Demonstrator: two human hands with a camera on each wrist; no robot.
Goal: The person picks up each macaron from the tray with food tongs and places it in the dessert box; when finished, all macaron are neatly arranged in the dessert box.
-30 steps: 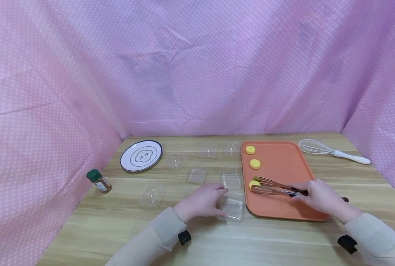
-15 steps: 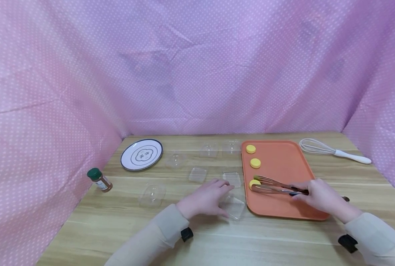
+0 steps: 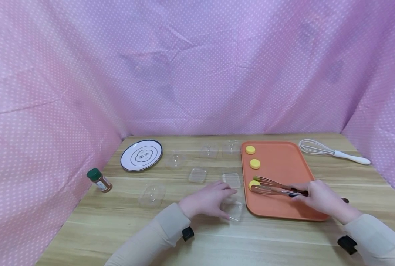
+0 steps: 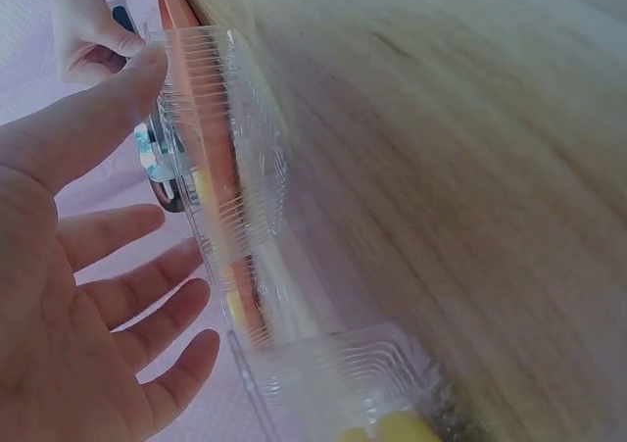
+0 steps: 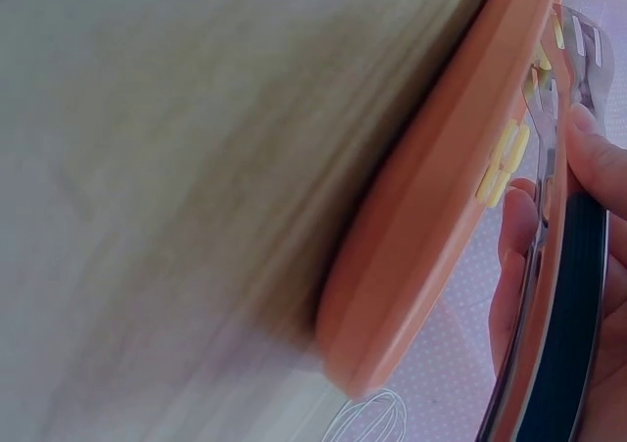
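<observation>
My left hand (image 3: 208, 201) is beside a clear plastic container (image 3: 232, 211), left of the orange tray (image 3: 285, 212). In the left wrist view its thumb (image 4: 147, 70) touches the container's corner, and the other fingers are spread loosely along the rim. My right hand (image 3: 320, 195) grips metal tongs (image 3: 272, 189) with dark handles, low over the tray. The tongs' slotted ends lie around the nearest yellow disc (image 3: 252, 184), partly hiding it. Farther up the tray's left side sit a second yellow disc (image 3: 255, 164) and a third yellow disc (image 3: 250, 150).
Another ridged container (image 3: 231, 180) stands just behind the left hand, with a clear square piece (image 3: 197, 175) to its left. Several clear domed pieces (image 3: 152, 195) are spread about the table. A plate (image 3: 141, 155), a green-capped jar (image 3: 99, 180) and a whisk (image 3: 334, 152) lie farther out.
The container by my left hand has turned one way and partly back, shifting slightly. My left hand has moved a little right. The right hand and tongs have stayed in place.
</observation>
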